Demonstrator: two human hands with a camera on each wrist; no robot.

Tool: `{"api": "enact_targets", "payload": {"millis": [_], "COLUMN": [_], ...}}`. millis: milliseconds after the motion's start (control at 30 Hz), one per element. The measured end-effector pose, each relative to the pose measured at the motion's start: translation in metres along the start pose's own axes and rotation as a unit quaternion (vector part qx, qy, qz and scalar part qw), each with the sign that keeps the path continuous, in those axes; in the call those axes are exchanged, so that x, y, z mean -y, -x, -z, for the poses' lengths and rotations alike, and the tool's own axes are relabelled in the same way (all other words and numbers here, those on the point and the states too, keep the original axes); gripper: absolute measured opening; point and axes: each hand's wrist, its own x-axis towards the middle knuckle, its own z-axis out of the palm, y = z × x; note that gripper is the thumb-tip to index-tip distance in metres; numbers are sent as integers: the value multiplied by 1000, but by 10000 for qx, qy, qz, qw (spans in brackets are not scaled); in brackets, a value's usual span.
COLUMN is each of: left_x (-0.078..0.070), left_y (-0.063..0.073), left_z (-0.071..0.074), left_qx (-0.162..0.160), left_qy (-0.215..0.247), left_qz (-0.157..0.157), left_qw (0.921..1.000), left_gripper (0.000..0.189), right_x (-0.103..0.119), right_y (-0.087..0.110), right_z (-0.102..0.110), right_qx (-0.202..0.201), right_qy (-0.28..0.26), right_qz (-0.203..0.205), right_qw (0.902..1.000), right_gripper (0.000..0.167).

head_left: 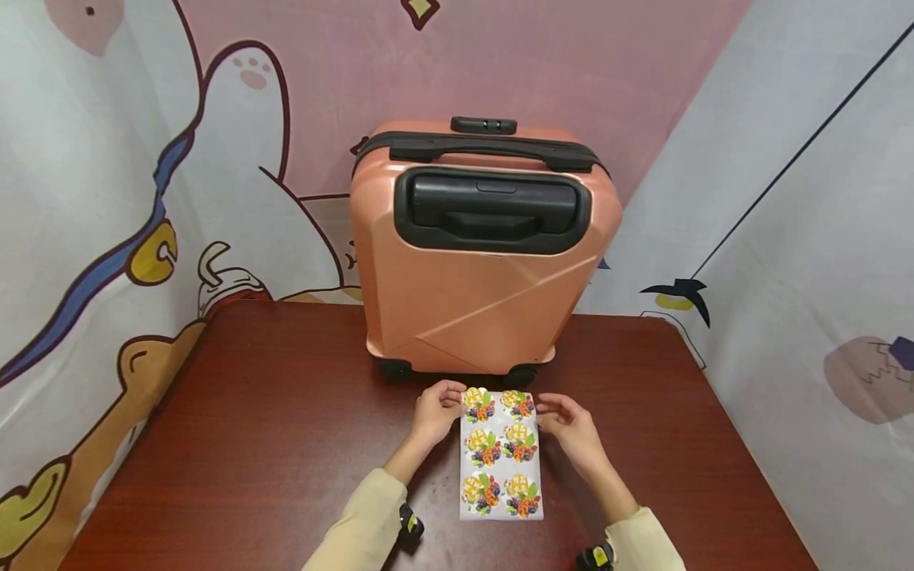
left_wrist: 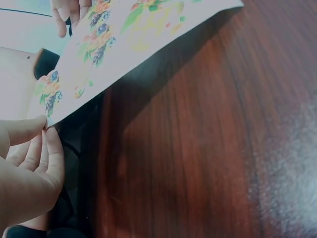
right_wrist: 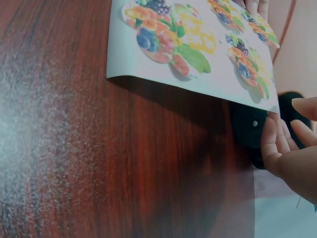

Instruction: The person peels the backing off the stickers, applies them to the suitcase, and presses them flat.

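A white sheet of fruit-print stickers is held up over the table, its far end by the suitcase's base. My left hand pinches its far left corner between thumb and fingers; the left wrist view shows this pinch on the sheet closely. At the far right corner, my right hand has its fingertips against the sheet's edge. In the right wrist view the thumb of that hand stands apart from the sheet. The far left sticker juts slightly past the sheet's edge.
An orange hard-shell suitcase with black handles stands upright on the brown wooden table, just beyond the hands. Printed cartoon cloth hangs behind and at both sides. Black wrist cameras are strapped below the sleeves.
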Motion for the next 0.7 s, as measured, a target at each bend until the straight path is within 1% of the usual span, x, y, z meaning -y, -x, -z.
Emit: {"api": "enact_targets", "payload": {"millis": [233, 367, 433, 567, 700], "left_x": [-5, -7, -9, -9, -10], "left_y": [1, 2, 3, 3, 3], "left_z": [3, 3, 3, 2, 1], "left_qx": [35, 80, 96, 112, 91], "left_qy": [172, 207, 253, 307, 350], "left_qz": [-116, -158, -116, -63, -68], "left_qw": [9998, 9996, 9996, 9994, 9993], "left_gripper": [21, 24, 29, 36, 35], "right_x": [5, 8, 9, 9, 5], "right_y": [-1, -1, -1, -1, -1], "right_z": [-1, -2, -2, -3, -1], "right_qx": [-187, -334, -377, -402, -377], "right_qy": [14, 135, 199, 234, 228], "right_qz": [90, 63, 81, 269, 618], "right_qw": [9998, 9993, 9991, 9986, 9971], "right_gripper": [32, 30, 29, 29, 27]}}
